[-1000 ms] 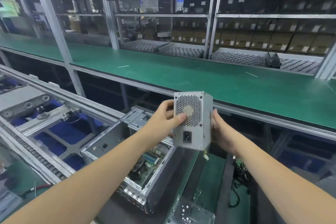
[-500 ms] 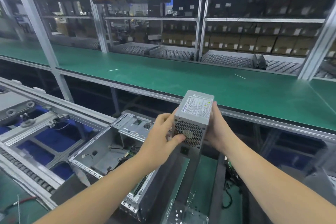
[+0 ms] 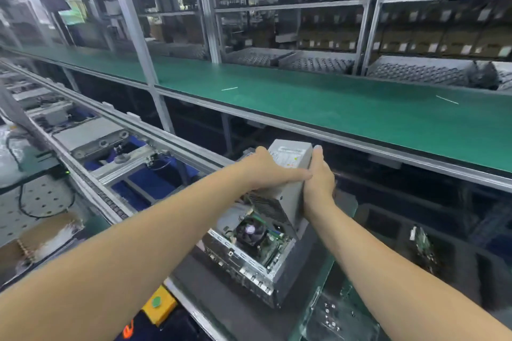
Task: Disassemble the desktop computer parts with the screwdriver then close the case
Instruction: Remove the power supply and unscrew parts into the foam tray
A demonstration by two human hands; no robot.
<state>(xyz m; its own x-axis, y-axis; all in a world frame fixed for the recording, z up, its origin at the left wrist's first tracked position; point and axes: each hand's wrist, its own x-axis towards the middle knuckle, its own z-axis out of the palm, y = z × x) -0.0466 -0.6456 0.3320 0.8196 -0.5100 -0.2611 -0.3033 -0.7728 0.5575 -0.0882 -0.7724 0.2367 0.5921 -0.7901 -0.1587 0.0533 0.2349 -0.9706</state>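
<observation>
A grey metal power supply (image 3: 291, 158) with a white label on top sits tilted at the far end of the open desktop computer case (image 3: 249, 266). My left hand (image 3: 266, 167) lies over its left side and top, thumb stretched across. My right hand (image 3: 318, 174) grips its right side, fingers pointing up. Inside the case a black CPU fan (image 3: 250, 230) and a green board show. No screwdriver is in view.
A long green shelf (image 3: 332, 108) runs behind at chest height, its metal edge close above my hands. A conveyor rail (image 3: 97, 194) lies to the left. A yellow box with a green button (image 3: 158, 304) sits near the front. A circuit board (image 3: 421, 243) lies in a dark tray, right.
Both hands have carried the power supply down from chest height, turned it label-up, and brought it onto the far end of the case. My view has swung to the left.
</observation>
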